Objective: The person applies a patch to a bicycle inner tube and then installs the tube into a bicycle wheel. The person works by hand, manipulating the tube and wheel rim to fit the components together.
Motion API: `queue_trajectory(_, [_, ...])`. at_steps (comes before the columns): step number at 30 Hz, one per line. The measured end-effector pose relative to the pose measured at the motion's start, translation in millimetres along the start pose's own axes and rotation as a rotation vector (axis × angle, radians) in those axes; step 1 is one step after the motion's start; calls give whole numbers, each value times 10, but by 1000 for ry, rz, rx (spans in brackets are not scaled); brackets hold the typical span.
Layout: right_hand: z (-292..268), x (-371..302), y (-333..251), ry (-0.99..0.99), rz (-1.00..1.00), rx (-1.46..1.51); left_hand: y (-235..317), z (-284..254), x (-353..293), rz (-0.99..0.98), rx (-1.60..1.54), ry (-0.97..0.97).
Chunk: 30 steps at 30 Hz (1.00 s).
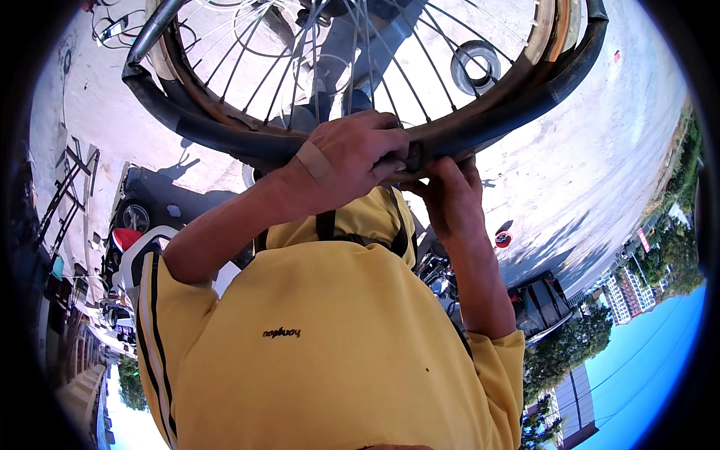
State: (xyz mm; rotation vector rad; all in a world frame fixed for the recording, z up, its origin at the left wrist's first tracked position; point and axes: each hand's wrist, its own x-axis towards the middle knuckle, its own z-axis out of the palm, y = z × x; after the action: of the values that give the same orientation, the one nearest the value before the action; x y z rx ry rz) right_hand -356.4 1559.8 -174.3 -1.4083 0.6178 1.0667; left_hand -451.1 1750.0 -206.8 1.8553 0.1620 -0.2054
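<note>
A spoked wheel [259, 120] with a worn brownish rim fills the upper part of the view. A black inner tube [517, 116] runs around the rim's outer side, with kinks at the far left and far right. My left hand [352, 154], a tan strip around its wrist, lies over the near edge with its fingers curled round the tube and rim. Close to its right, my right hand [454, 199] grips the tube from the near side, thumb and fingers bent against it. A small dark piece [414, 156] shows on the tube between the hands; some fingertips are hidden.
Beyond the spokes, a small tyre [475, 67] lies on the pale concrete ground [585, 135]. Cables [112, 30] lie at the far left, above a dark metal frame [71, 180]. Parked vehicles stand on both sides, including a dark three-wheeler-like one [540, 304] at right.
</note>
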Motion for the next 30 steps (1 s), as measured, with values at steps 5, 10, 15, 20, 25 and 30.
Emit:
queue_trajectory(5, [-9, -5, -35, -50, -30, -1, 6, -108, -50, -27, -107, -143])
queue_trajectory(10, [7, -51, -74, -33, -87, -41, 117, -160, -78, 20, 90, -212])
queue_trajectory(15, [27, 10, -55, -9, -116, -79, 123, -56, 57, 30, 318, -330])
queue_trajectory(20, [48, 126, -27, 13, -103, -85, 95, -40, 109, -65, 229, -263])
queue_trajectory(25, [49, 80, 25, -33, -118, -67, 153, 66, 235, -30, 58, 83])
queue_trajectory(30, [32, 8, 69, -104, -167, -72, 144, 164, 524, 32, -87, 98])
